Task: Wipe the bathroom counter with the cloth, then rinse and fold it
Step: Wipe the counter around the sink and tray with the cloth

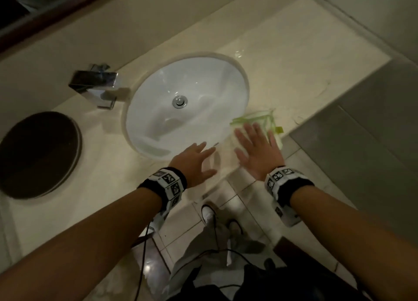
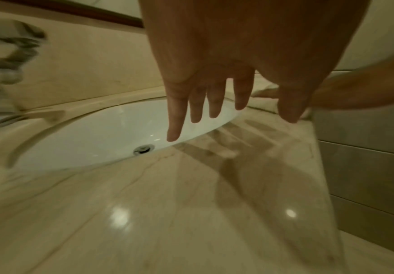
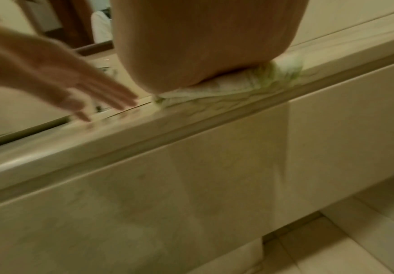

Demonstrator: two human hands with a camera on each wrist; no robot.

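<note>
A white cloth with pale green stripes (image 1: 260,117) (image 3: 238,87) lies on the beige marble counter (image 1: 294,70), at the front edge just right of the sink. My right hand (image 1: 255,146) lies flat on it, fingers straight and spread, the palm pressing the cloth down. My left hand (image 1: 196,160) (image 2: 214,103) hovers a little above the counter's front strip between sink and edge, fingers straight and apart, holding nothing. Most of the cloth is hidden under the right palm in the right wrist view.
An oval white sink (image 1: 187,106) with a chrome drain (image 1: 179,101) is set in the counter. A chrome faucet (image 1: 95,83) stands to its left. A dark round lid (image 1: 38,153) sits at far left. Tiled floor (image 1: 253,199) lies below the counter's front edge.
</note>
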